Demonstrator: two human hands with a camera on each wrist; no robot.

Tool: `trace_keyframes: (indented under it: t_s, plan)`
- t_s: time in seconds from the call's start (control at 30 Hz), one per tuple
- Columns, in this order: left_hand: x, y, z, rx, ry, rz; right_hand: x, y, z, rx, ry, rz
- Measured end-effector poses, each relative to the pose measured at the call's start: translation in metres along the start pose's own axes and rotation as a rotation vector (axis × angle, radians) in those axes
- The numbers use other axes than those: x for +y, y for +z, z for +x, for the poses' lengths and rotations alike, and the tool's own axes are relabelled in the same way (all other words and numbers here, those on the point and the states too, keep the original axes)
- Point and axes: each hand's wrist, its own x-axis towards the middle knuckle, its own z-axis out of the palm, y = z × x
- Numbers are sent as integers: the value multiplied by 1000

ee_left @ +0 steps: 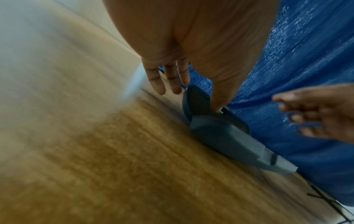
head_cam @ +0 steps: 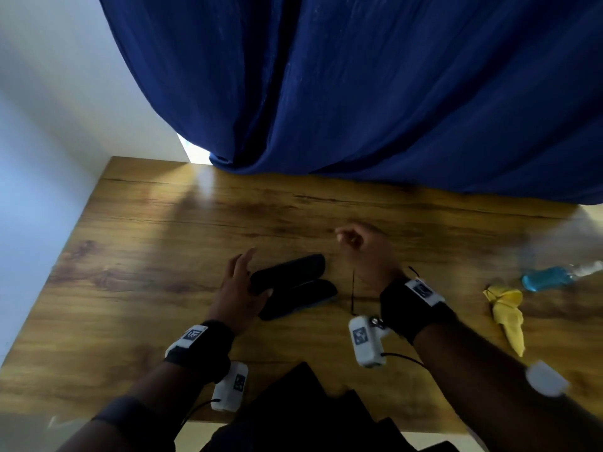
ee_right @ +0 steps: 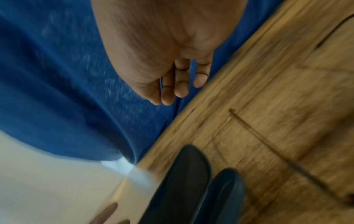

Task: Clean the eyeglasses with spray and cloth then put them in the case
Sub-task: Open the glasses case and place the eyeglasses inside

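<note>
An open black eyeglasses case (head_cam: 293, 290) lies in the middle of the wooden table (head_cam: 146, 256). My left hand (head_cam: 257, 272) is at its left end, fingers straight, thumb tip touching the case (ee_left: 216, 130). My right hand (head_cam: 349, 239) hovers just right of the case, loosely curled and holding nothing. Thin black eyeglasses (head_cam: 353, 291) lie on the table under my right wrist, and only one temple (ee_right: 268, 131) shows clearly. At the far right lie a crumpled yellow cloth (head_cam: 505, 308) and a blue spray bottle (head_cam: 548, 277) on its side.
A dark blue curtain (head_cam: 359, 93) hangs over the table's far edge. A white wall (head_cam: 39, 125) stands to the left. The table's front edge runs close to my body, with dark clothing (head_cam: 310, 402) below it.
</note>
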Motion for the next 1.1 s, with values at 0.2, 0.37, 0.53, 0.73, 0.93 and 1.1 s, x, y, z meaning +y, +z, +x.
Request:
trace_keyframes:
  t_s: [0.2, 0.37, 0.53, 0.73, 0.93, 1.1]
  plan:
    - [56, 10, -8, 242, 158, 131, 100, -96, -53, 82, 284, -70]
    - [140, 62, 1, -116, 182, 233, 168, -105, -84, -179, 396, -77]
    - [159, 115, 10, -345, -81, 468, 168, -85, -94, -356, 476, 247]
    - [166, 132, 2, -385, -123, 546, 161, -89, -87, -273, 408, 263]
    - [208, 105, 3, -83, -46, 156, 128, -133, -70, 43, 215, 216]
    - [242, 76, 2, 202, 61, -196, 80, -167, -67, 268, 136, 468]
